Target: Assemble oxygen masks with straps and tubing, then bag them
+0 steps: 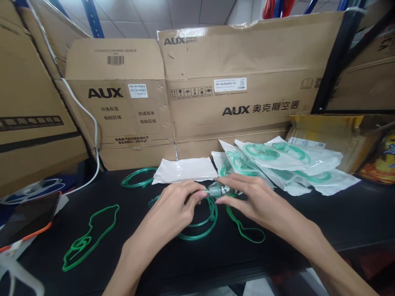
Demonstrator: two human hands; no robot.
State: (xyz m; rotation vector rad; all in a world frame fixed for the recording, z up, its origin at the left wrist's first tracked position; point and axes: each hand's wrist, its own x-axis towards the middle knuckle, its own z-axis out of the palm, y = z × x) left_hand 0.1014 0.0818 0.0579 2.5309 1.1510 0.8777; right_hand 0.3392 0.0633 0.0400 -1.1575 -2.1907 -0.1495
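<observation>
Above the middle of the black table, my left hand (182,203) pinches the thin end of a clear plastic connector (215,190). My right hand (248,195) curls around the wider clear part joined to it, which looks like an oxygen mask but is mostly hidden by the fingers. A coil of green tubing (197,237) hangs or lies below both hands; its ends are covered. Under my right hand a green elastic strap (247,234) loops onto the table. Further left lies a loose green elastic band (106,238). Behind my hands is a white pouch (185,169).
Several sealed pouches (296,160) with green tubing are piled at the back right. Another tubing coil (138,177) lies behind my left hand. A phone (31,222) with an orange edge sits far left near a white cable (96,144). Cardboard boxes (197,115) wall off the back.
</observation>
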